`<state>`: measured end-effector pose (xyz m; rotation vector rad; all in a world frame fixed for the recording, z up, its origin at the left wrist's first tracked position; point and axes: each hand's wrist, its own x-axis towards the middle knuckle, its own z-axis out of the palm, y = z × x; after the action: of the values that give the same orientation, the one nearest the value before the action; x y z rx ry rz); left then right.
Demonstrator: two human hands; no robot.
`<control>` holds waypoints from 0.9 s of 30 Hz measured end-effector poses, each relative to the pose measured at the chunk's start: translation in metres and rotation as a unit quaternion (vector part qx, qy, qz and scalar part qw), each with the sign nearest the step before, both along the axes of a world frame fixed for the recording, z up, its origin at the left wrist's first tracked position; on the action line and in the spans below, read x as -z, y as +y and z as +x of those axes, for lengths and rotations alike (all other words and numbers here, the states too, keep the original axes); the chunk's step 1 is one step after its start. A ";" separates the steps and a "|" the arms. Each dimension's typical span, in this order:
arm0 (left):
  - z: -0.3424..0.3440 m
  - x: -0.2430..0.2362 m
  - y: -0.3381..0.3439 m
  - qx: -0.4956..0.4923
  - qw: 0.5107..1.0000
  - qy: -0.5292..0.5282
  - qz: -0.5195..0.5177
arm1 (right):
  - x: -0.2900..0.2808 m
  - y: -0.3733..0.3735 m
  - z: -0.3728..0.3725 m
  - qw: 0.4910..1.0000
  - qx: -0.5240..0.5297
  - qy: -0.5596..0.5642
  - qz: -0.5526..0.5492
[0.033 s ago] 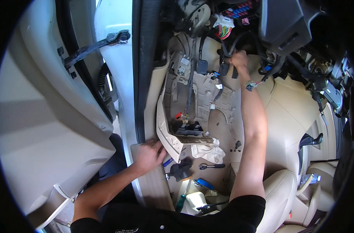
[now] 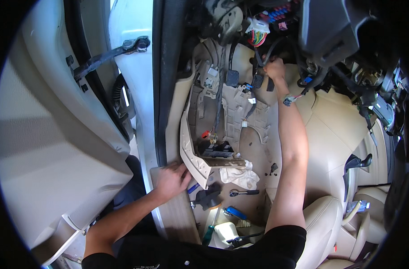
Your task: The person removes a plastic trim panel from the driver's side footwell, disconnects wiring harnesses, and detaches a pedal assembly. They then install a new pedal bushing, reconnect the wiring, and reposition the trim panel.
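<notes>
My right hand (image 2: 275, 69) reaches up under the dashboard, its fingers curled around a black cable (image 2: 263, 54) beside the pedals (image 2: 231, 78). A white plug with coloured wires (image 2: 258, 33) hangs just above it. My left hand (image 2: 170, 179) lies spread on the door sill (image 2: 177, 219), fingertips touching the lower edge of a loose beige trim panel (image 2: 188, 148) that stands in the footwell. A white rag (image 2: 242, 175) lies against the panel's bottom end.
On the footwell floor lie a ratchet wrench (image 2: 244, 193), a black tool (image 2: 209, 198), a blue-handled tool (image 2: 235, 211) and a green screwdriver (image 2: 208, 234). The open beige door (image 2: 56, 134) is at left, and the beige seat (image 2: 323, 224) at lower right.
</notes>
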<state>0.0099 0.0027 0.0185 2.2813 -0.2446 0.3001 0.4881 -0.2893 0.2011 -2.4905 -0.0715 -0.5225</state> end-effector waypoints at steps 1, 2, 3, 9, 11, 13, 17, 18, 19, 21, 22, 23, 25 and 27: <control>0.001 -0.001 0.000 -0.006 1.000 0.004 0.001 | -0.002 0.000 -0.003 0.997 -0.052 -0.004 0.060; 0.000 -0.002 -0.001 -0.013 1.000 0.011 0.003 | -0.003 0.000 -0.006 0.997 -0.059 -0.008 0.057; 0.000 -0.003 -0.001 -0.015 0.999 0.028 0.001 | -0.003 0.002 -0.009 0.997 -0.060 0.016 0.052; 0.001 -0.002 -0.001 -0.016 1.000 -0.002 -0.007 | -0.007 0.010 -0.020 0.992 -0.061 -0.009 0.109; 0.000 -0.001 -0.002 -0.014 1.000 0.003 -0.007 | -0.008 0.012 -0.022 0.984 -0.118 -0.042 0.128; 0.000 0.001 -0.002 -0.013 1.000 0.021 0.003 | -0.009 0.011 -0.023 0.992 -0.062 0.019 0.107; 0.002 0.004 -0.001 -0.009 0.999 -0.046 0.005 | -0.010 0.011 -0.022 0.995 -0.053 -0.006 0.088; 0.002 0.005 0.000 -0.012 0.999 -0.032 0.023 | -0.009 0.010 -0.021 0.993 -0.081 -0.044 0.080; 0.002 0.006 0.000 -0.010 0.999 -0.009 0.041 | -0.007 0.010 -0.020 0.992 -0.095 -0.051 0.070; 0.003 0.008 0.000 -0.010 0.999 -0.041 0.031 | -0.002 0.009 -0.014 0.997 -0.024 0.024 0.072; 0.003 0.009 0.000 -0.001 0.999 -0.039 0.032 | 0.002 0.008 -0.011 0.996 -0.014 0.042 0.080; 0.003 0.009 0.000 0.006 0.999 -0.042 0.034 | 0.006 0.005 -0.008 0.994 -0.006 0.060 0.087; 0.002 0.010 -0.001 -0.009 0.999 -0.040 0.027 | 0.016 -0.002 -0.004 0.996 -0.047 -0.074 0.022; 0.000 0.008 -0.002 -0.011 1.000 -0.010 0.023 | 0.024 -0.009 0.000 0.989 -0.068 -0.129 -0.021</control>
<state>0.0098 0.0002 0.0103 2.3295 -0.2382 0.3313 0.4878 -0.2982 0.1767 -2.4237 -0.3551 -0.7894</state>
